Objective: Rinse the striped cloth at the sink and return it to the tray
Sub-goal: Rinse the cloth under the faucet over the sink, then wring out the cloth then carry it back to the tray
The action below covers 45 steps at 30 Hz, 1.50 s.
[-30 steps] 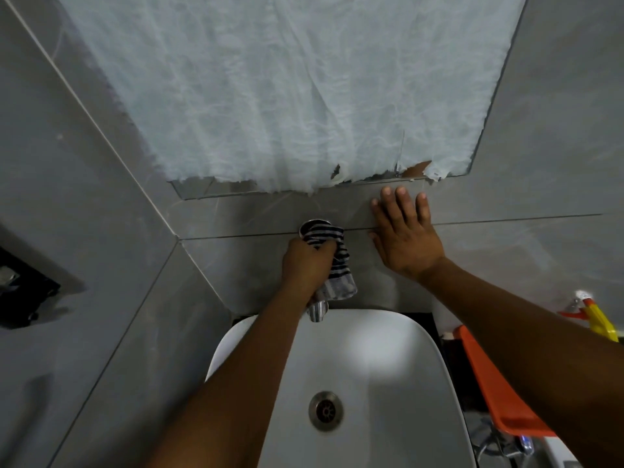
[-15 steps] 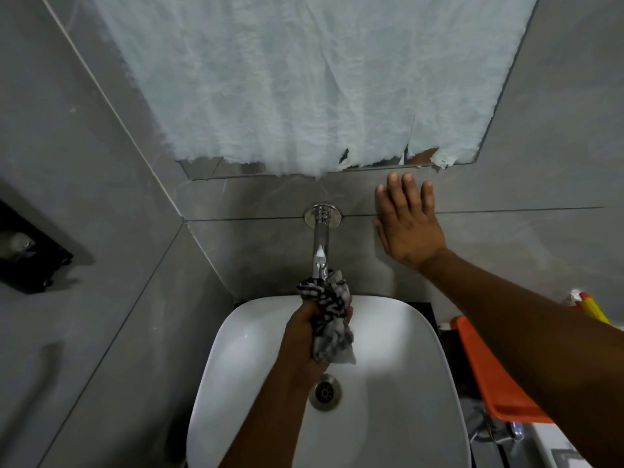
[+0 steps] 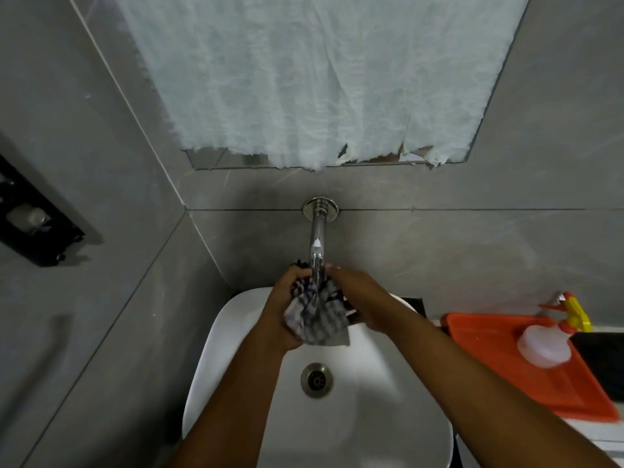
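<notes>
The striped cloth (image 3: 317, 315), dark and light stripes, is bunched under the end of the chrome wall tap (image 3: 317, 244), over the white sink (image 3: 388, 383). My left hand (image 3: 287, 309) grips its left side and my right hand (image 3: 358, 298) grips its right side. The tap spout crosses in front of the cloth's top. The orange tray (image 3: 489, 349) lies on the counter to the right of the sink.
A white spray bottle (image 3: 543, 346) with a yellow and red trigger lies on the tray. The drain (image 3: 316, 380) sits in the middle of the basin. A mirror covered with white paper (image 3: 320, 79) hangs above the tap. A black holder (image 3: 30, 221) is fixed to the left wall.
My right hand left the wall and came down onto the cloth. My left hand has stayed under the tap with the cloth, now held by both hands.
</notes>
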Motion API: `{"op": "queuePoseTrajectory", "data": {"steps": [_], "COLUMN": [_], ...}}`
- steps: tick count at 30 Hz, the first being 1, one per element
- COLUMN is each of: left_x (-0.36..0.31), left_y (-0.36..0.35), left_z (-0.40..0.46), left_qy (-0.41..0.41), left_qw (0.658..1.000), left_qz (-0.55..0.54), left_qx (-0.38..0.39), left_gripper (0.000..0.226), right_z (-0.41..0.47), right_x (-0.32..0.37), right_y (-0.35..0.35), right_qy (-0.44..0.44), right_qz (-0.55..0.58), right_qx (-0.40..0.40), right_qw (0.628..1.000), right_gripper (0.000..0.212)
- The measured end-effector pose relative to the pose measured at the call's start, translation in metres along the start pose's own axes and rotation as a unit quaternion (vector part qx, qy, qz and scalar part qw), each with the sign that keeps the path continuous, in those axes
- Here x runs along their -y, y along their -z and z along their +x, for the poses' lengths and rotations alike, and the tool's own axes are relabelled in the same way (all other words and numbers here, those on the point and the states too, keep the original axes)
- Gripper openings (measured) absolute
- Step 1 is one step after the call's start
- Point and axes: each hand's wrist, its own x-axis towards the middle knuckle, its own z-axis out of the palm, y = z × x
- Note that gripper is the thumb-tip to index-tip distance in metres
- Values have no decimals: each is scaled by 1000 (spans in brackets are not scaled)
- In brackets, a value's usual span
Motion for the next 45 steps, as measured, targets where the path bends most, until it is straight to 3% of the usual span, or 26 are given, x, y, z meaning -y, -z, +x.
{"op": "queuePoseTrajectory", "data": {"steps": [3, 6, 10, 15, 18, 21, 23, 24, 30, 33, 36, 39, 45], "left_x": [0, -6, 5, 40, 66, 91, 105, 114, 196, 245, 282, 314, 329], "left_y": [14, 27, 35, 11, -35, -91, -124, -142, -222, -233, -229, -214, -204], "left_z": [-8, -17, -19, -5, 23, 60, 92, 111, 231, 283, 315, 334, 338], "left_qy": [18, 49, 40, 56, 93, 89, 63, 50, 4, 8, -12, -13, -27], "left_qw": [1000, 999, 989, 965, 941, 917, 878, 841, 562, 497, 460, 431, 420], "left_qz": [8, 12, 121, 225, 312, 389, 473, 535, 802, 838, 853, 866, 875], "left_qx": [-23, -8, -77, -122, -91, -8, 44, 70, 201, 226, 248, 255, 238], "left_gripper": [33, 45, 41, 30, 28, 12, 22, 27, 18, 7, 27, 32, 34], "right_z": [-5, -9, -13, -26, -43, -61, -69, -69, -34, 8, 46, 70, 86], "right_x": [-10, -18, -30, -63, -95, -129, -152, -166, -234, -263, -291, -320, -345], "right_y": [2, 8, 18, 53, 94, 144, 171, 185, 235, 252, 271, 283, 283], "right_qy": [-10, 6, 22, -7, -33, -50, -57, -61, -146, -178, -183, -215, -254], "right_qz": [58, 54, 95, 191, 256, 302, 347, 375, 486, 509, 502, 452, 381], "right_qx": [14, 35, 21, -22, -66, -127, -187, -214, -284, -295, -308, -299, -263], "right_qw": [998, 998, 995, 981, 964, 944, 917, 900, 814, 789, 787, 812, 849], "right_gripper": [20, 5, 19, 21, 25, 29, 32, 32, 24, 25, 34, 41, 46]}}
